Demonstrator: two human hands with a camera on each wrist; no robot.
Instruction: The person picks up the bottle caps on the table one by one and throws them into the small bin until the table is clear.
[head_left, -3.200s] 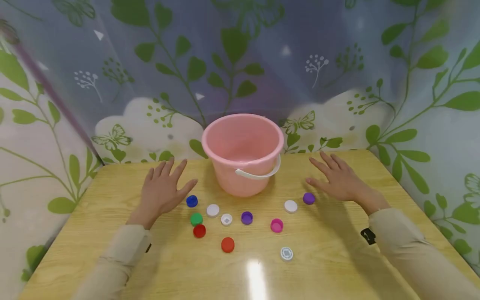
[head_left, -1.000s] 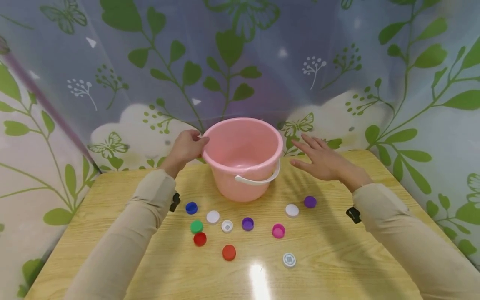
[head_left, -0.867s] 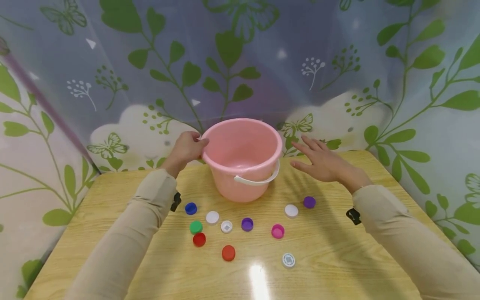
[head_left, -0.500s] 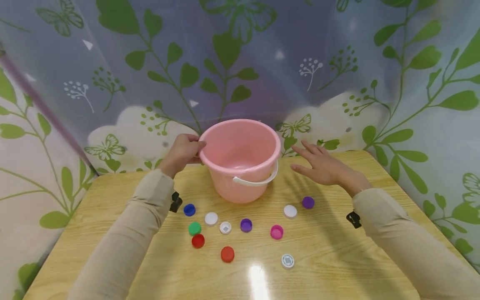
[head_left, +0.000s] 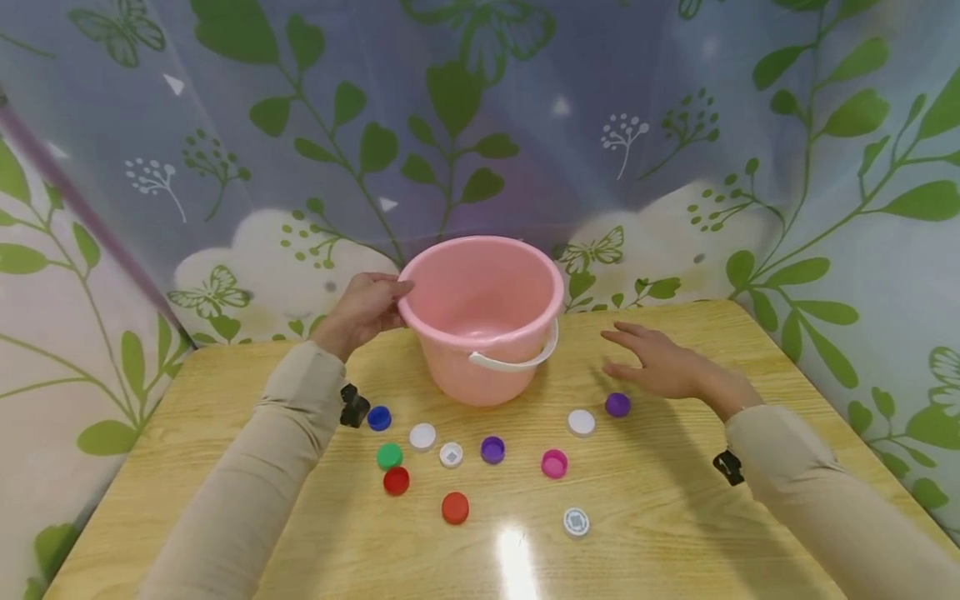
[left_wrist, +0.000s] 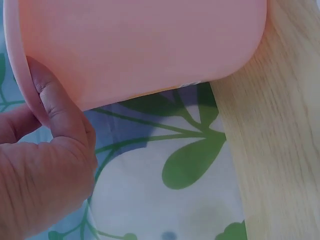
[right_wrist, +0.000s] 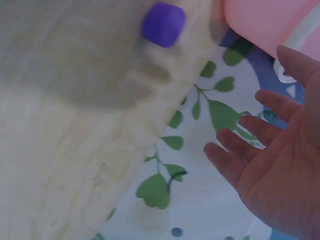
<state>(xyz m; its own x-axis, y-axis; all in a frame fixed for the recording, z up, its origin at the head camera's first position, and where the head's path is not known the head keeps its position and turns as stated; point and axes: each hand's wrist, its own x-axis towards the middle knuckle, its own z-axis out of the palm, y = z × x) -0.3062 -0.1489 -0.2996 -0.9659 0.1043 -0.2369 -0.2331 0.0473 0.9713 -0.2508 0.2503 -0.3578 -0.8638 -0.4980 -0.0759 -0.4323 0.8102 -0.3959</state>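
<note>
A pink bucket (head_left: 480,367) with a white handle (head_left: 517,364) stands at the back middle of the table. My left hand (head_left: 365,308) pinches its rim on the left side; in the left wrist view the thumb (left_wrist: 55,102) and fingers lie on opposite sides of the rim (left_wrist: 22,75). My right hand (head_left: 656,362) hovers to the bucket's right with fingers spread and nothing in them. Just in front of that hand lies a purple bottle cap (head_left: 618,405), also seen as a purple cap (right_wrist: 164,25) in the right wrist view. A white cap (head_left: 581,423) is close beside it.
Several more caps lie in front of the bucket: blue (head_left: 379,418), green (head_left: 389,456), dark red (head_left: 396,481), red (head_left: 455,507), pink (head_left: 554,463) and a purple upturned one (head_left: 492,450). A leaf-patterned cloth (head_left: 300,183) rises behind the table (head_left: 420,558).
My left hand has gone from hovering over the table's left side to gripping the bucket rim. The right hand moved toward the bucket, then back down and right, nearer the purple cap.
</note>
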